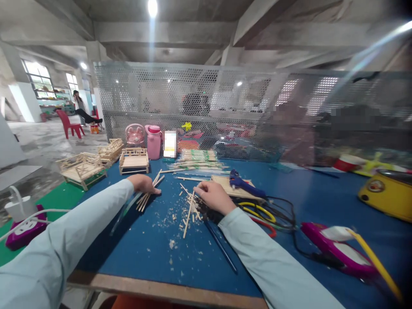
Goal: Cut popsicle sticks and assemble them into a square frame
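My left hand (143,183) is closed over a small bunch of thin wooden sticks (143,201), whose ends stick out on both sides of it. Between the fingertips of my right hand (214,196) is the upper end of one thin wooden stick (188,218), slanting down toward me. Under and beside that hand lies a pile of short cut pieces (193,205), with crumbs scattered around. A blue glue gun (246,184) rests on a flat wooden panel (222,182) just beyond my right hand. Longer sticks (198,162) lie in a stack farther back.
Small wooden model bench frames (134,162) stand at the back left. A pink flask (154,143) and a lit phone (170,144) stand before the mesh screen (154,94). Cables, a purple power strip (341,253) and a yellow pot (388,195) are on the right.
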{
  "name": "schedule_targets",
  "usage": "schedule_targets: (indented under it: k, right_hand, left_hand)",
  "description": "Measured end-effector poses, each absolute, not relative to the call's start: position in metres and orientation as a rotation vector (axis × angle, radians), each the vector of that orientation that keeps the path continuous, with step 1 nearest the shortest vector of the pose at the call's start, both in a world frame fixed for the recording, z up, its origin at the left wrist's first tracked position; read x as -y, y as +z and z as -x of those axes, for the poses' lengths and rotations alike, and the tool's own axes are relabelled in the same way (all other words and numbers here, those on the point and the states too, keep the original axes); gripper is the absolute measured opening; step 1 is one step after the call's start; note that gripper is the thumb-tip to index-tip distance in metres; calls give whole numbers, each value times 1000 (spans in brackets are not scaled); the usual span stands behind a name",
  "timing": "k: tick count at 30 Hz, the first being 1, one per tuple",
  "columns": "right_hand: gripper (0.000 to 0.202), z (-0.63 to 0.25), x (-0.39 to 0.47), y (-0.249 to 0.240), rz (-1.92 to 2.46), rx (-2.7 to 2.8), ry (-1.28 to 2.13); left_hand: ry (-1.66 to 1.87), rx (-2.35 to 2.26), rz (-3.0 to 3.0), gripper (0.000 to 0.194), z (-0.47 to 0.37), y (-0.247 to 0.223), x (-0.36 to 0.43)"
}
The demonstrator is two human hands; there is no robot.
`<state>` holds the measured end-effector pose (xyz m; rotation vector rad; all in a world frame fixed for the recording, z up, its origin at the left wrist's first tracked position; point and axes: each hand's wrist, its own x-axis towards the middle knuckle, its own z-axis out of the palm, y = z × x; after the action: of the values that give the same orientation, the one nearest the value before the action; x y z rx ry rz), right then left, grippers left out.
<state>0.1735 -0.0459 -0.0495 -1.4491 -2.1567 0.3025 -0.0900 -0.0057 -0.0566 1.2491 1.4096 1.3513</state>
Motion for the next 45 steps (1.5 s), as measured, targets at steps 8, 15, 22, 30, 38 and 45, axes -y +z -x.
schedule_targets:
  k: [8, 15, 22, 30, 38, 45]
  right_hand:
    - [32, -154, 44, -60, 1882, 2292, 79]
    - [31, -144, 31, -38, 1888, 2320, 79]
    - [38, -94, 0, -35, 1794, 2460, 123]
    - [31, -92, -53, -45, 1795, 2423, -163]
    - [27, -94, -68, -45, 1657, 2397, -274]
    - [31, -80, -10, -14, 1331, 2258, -180]
  left_hand:
    - [840, -1951, -1526, 43, 101, -46, 23]
    - [818, -1873, -1621, 45, 103, -64, 43]
    - [957, -1796, -1549, 31, 103, -69, 42]
    - [1372, -1697, -1242, 14, 94, -68, 35]
    - [1430, -1449, -1094, 25, 92, -69, 33]
    - [1487, -1043, -1058, 38, 78, -56, 45]
